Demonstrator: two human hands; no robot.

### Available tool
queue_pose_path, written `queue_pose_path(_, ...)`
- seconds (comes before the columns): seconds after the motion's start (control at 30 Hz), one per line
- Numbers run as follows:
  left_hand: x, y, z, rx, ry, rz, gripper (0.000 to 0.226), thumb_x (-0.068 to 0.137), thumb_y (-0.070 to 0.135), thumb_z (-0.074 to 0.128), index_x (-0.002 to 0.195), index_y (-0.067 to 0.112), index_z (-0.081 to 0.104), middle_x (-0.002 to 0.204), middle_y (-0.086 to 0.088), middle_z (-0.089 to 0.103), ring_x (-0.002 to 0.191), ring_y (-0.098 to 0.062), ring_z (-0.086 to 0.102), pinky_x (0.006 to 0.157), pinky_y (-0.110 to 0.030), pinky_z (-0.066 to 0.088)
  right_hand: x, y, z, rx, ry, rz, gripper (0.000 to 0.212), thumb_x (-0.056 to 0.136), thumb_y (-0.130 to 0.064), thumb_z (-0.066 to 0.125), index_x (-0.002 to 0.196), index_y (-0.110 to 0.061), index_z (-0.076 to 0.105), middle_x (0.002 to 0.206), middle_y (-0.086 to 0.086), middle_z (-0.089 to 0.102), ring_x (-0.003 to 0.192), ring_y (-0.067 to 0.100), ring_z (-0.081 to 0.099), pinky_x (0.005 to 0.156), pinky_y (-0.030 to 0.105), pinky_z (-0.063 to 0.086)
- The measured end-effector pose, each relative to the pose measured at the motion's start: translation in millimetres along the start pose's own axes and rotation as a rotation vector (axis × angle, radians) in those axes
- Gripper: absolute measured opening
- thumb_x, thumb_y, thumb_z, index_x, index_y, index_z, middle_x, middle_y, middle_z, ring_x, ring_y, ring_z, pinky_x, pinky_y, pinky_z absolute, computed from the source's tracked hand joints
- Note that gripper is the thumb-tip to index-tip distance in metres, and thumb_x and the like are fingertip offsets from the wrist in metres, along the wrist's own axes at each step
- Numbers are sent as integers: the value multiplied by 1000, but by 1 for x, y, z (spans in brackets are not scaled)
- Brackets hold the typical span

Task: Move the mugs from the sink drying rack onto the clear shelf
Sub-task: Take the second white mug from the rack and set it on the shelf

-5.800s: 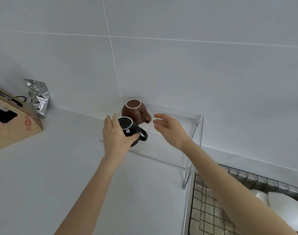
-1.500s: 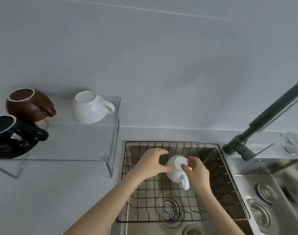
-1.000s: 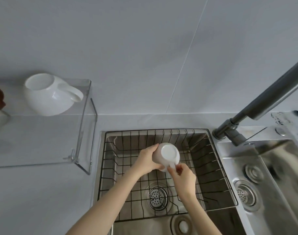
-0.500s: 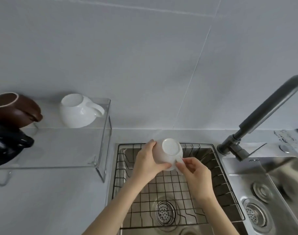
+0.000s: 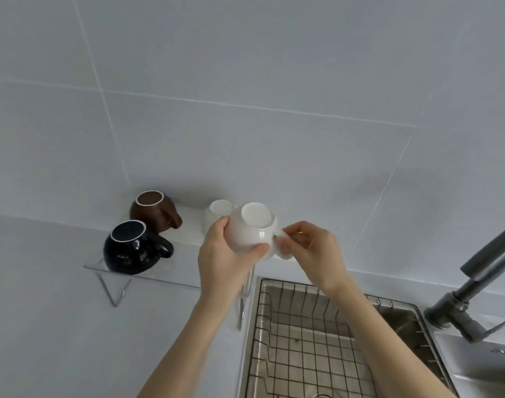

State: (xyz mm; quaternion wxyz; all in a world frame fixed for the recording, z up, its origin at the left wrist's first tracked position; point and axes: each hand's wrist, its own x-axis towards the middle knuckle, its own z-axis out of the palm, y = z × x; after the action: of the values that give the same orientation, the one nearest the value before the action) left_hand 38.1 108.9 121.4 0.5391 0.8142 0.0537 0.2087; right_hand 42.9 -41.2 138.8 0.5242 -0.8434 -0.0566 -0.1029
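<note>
Both hands hold a white mug [image 5: 252, 229] upside down, its base facing me, above the right end of the clear shelf [image 5: 147, 275]. My left hand [image 5: 222, 262] wraps the mug's body; my right hand [image 5: 311, 248] pinches its handle. On the shelf stand a brown mug [image 5: 155, 211] at the back left, a black mug [image 5: 133, 247] at the front left, and another white mug [image 5: 216, 214], partly hidden behind the held one. All sit upside down. The wire drying rack [image 5: 311, 340] in the sink shows no mugs.
A dark faucet [image 5: 475, 282] rises at the right beside the sink. The tiled wall [image 5: 245, 110] stands right behind the shelf. Pale countertop [image 5: 44, 311] spreads to the left, under and in front of the shelf's wire legs.
Both hands have lifted the white mug out of the drying rack and carried it up and left to the shelf's right end. My view swung left with it.
</note>
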Motion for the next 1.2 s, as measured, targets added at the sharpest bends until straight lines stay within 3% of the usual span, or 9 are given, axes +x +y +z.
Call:
queue_pose_path(0.13,6,-23,-22,-31,74,-97,72,50,30,84,113,16,52,108,3,59,103,-20,57,87,-33,46,16,-5,29,-44,-129,-29,9,79,-20,68,78,-12,66,62,5,69,50,1,52,51,10,40)
queue_pose_path(0.3,11,-47,-37,9,92,-182,69,50,31,84,110,16,53,105,0,62,98,-22,58,79,-29,43,27,-1,59,-45,-229,-23,6,79,-15,68,78,-10,65,58,1,63,43,-5,52,49,5,38)
queue_pose_path(0.63,11,-74,-39,115,26,-176,76,52,36,81,120,19,51,119,-1,62,108,-21,56,90,-35,46,27,19,84,-32,-277,31,8,79,-14,68,79,-7,64,59,4,65,45,-2,53,50,5,39)
queue_pose_path(0.87,8,-81,-40,148,-1,-166,86,53,36,81,128,17,44,128,-4,53,117,-22,49,95,-32,41,26,24,88,-38,-286,-11,4,80,-13,67,79,-10,65,63,6,66,57,10,58,58,9,45)
queue_pose_path(1.0,7,-80,-40,154,6,-148,81,54,33,83,124,14,46,128,-5,51,117,-21,47,87,-22,31,28,23,86,-41,-327,-18,9,81,-11,66,84,-3,66,66,7,66,59,9,59,60,8,45)
queue_pose_path(1.2,4,-79,-37,135,13,-159,77,55,31,82,121,13,46,123,-5,53,113,-22,49,86,-22,34,31,22,82,-32,-351,-3,11,80,-11,66,87,-2,67,71,11,68,60,6,58,60,4,44)
